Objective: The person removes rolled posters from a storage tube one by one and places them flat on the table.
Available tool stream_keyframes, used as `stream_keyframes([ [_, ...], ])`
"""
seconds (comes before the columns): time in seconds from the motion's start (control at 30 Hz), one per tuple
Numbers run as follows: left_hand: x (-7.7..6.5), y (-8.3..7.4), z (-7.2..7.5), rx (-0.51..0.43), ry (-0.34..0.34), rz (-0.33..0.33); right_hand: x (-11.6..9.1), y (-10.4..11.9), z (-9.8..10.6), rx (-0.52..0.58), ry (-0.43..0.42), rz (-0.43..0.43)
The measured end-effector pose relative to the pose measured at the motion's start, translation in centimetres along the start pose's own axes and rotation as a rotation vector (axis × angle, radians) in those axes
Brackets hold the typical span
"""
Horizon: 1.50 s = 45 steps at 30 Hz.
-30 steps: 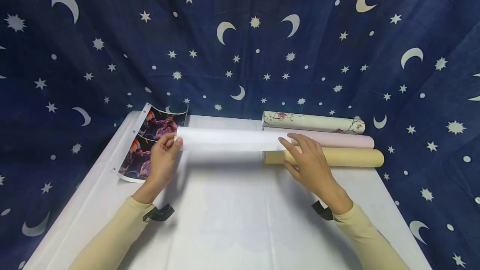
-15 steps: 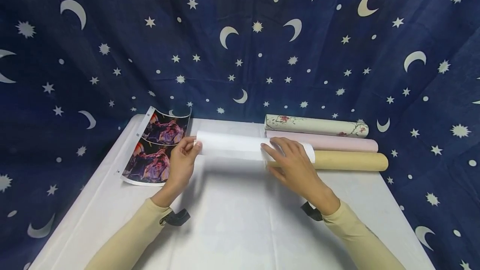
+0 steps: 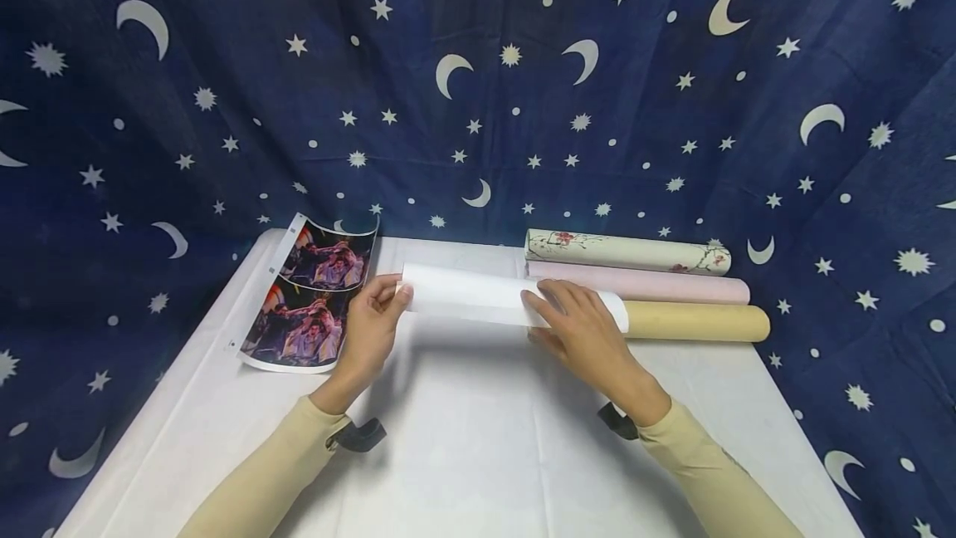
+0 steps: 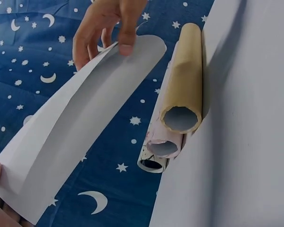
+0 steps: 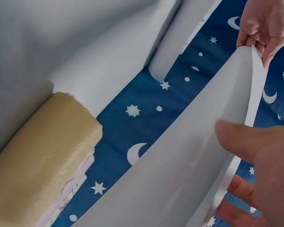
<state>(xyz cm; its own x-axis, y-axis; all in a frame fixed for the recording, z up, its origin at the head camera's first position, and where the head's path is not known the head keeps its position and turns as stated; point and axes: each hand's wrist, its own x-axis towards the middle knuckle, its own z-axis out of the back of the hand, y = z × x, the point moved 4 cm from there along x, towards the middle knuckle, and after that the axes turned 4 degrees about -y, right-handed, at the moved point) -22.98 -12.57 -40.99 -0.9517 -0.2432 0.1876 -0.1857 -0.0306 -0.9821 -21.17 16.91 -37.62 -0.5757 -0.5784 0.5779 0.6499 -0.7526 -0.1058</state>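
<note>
A curled sheet of white paper (image 3: 470, 295) spans the two hands above the table in the head view, its ends slightly rolled. My left hand (image 3: 371, 330) pinches its left end between thumb and fingers. Toward the right end, my right hand (image 3: 586, 337) grips the sheet with curled fingers. In the left wrist view the right thumb lies on the inner face of the white paper (image 4: 80, 123), with the other fingers behind the edge. The right wrist view has the left hand (image 5: 265, 28) holding the far corner.
Three rolls lie side by side at the back right: a floral one (image 3: 627, 252), a pink one (image 3: 672, 282) and a yellow one (image 3: 698, 321). A curved sheet with printed pictures (image 3: 306, 326) sits at the back left. Behind the white table (image 3: 463, 438) hangs a blue star-and-moon cloth (image 3: 478, 90).
The left hand has moved right, and the right hand slightly left and down, bringing them closer together. The white paper has shifted right, its right end now extending past the right hand's fingers.
</note>
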Motion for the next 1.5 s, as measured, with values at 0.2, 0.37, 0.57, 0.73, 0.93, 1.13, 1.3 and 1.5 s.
stream_keyframes([
  [0.2, -0.1, -0.1, 0.1, 0.034, 0.016, -0.073, -0.3, -0.3, -0.3, 0.0, -0.017, 0.006],
  [0.37, -0.2, -0.4, 0.3, 0.034, 0.018, -0.138, -0.3, -0.8, 0.0, -0.03, -0.092, 0.023],
  [0.57, -0.1, -0.8, 0.3, 0.017, 0.041, -0.235, -0.7, -2.0, 0.2, -0.015, -0.167, 0.006],
  [0.73, -0.1, -1.3, 0.2, 0.062, 0.051, -0.337, -1.2, -2.8, 0.0, 0.057, -0.153, -0.032],
  [0.93, -0.1, -1.9, 0.2, 0.119, 0.056, -0.439, -1.7, -3.6, 0.0, 0.234, -0.142, -0.142],
  [1.13, -1.1, -4.4, -0.4, 0.123, 0.071, -0.444, -1.9, -3.6, -0.5, 0.296, -0.12, -0.22],
  [1.3, -1.4, -4.0, -1.2, 0.082, 0.09, -0.376, -1.8, -3.3, -0.5, 0.326, -0.126, -0.272],
  [1.5, -1.9, -1.9, -2.6, 0.087, 0.145, -0.308, -1.3, -2.8, -1.1, 0.376, -0.152, -0.343],
])
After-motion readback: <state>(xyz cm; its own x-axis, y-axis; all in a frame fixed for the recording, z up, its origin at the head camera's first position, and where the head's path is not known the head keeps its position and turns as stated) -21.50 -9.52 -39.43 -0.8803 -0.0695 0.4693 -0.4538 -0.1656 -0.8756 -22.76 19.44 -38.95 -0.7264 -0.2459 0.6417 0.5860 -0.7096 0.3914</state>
